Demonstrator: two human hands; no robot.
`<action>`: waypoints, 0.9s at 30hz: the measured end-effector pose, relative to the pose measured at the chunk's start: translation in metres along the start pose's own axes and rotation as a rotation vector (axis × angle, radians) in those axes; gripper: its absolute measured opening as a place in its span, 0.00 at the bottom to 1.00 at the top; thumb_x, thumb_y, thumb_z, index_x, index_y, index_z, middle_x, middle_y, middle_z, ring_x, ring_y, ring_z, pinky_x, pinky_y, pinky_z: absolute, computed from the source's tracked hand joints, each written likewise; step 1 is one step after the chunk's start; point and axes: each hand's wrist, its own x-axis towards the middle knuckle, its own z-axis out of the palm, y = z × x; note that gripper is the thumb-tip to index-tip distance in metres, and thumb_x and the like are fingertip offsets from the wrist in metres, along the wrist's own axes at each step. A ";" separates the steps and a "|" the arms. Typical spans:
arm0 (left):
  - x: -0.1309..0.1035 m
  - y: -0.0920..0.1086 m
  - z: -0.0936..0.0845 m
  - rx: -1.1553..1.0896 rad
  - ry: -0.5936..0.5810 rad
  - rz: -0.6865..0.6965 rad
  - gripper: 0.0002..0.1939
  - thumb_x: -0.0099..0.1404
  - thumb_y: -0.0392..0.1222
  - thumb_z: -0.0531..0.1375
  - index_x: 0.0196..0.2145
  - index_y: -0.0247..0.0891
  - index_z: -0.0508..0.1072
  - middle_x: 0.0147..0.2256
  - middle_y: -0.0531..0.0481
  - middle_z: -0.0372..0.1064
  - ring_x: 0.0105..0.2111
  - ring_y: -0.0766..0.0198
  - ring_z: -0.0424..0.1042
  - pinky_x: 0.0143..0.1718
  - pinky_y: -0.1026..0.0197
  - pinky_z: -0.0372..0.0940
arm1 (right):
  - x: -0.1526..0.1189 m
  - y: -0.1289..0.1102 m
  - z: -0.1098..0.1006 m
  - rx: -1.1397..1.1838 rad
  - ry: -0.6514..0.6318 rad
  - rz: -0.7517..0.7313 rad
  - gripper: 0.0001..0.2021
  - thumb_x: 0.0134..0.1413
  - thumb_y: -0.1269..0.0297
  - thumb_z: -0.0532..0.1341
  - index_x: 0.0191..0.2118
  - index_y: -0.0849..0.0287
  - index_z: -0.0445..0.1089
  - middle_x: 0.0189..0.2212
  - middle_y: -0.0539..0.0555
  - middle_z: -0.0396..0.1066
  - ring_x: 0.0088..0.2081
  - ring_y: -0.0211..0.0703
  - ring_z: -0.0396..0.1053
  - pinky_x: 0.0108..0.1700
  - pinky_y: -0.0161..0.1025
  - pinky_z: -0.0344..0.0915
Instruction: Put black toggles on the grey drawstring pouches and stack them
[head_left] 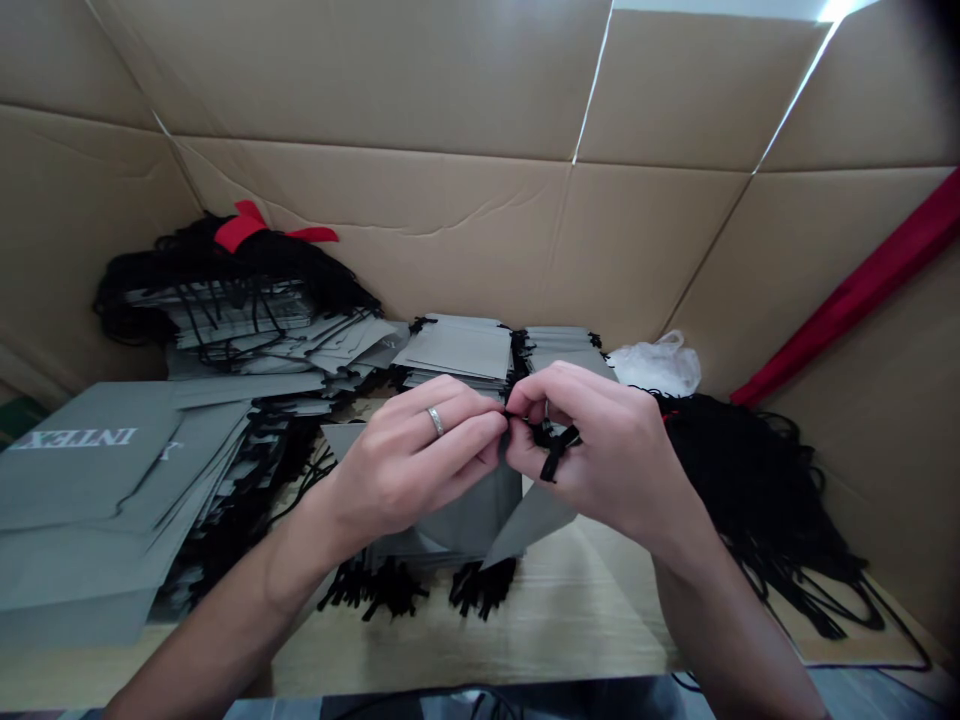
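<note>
My left hand (427, 455), with a ring on one finger, pinches at a black cord (559, 450) near the middle of the view. Fingertip to fingertip with it, my right hand (589, 440) is closed on the same cord, and a loop and an end of the cord hang below its fingers. Under both hands lies a grey paper piece (476, 515), partly hidden by them. Black cord ends (386, 588) stick out in tufts from the grey pieces toward the table's front edge.
Grey printed bags (82, 450) are piled at the left, and a bundle of black cords (300, 262) with a red tie lies behind. Grey stacks (457, 348) stand at the back. Black cords (750, 480) and a white plastic bag (660, 365) lie right. Cardboard walls (375, 80) surround the table (450, 655).
</note>
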 end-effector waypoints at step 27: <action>-0.002 0.000 -0.009 0.133 0.051 0.032 0.09 0.68 0.27 0.73 0.45 0.29 0.81 0.42 0.38 0.85 0.40 0.54 0.86 0.45 0.53 0.85 | 0.002 -0.012 0.006 -0.029 0.150 0.035 0.07 0.62 0.78 0.66 0.40 0.58 0.74 0.31 0.47 0.76 0.30 0.33 0.69 0.36 0.34 0.70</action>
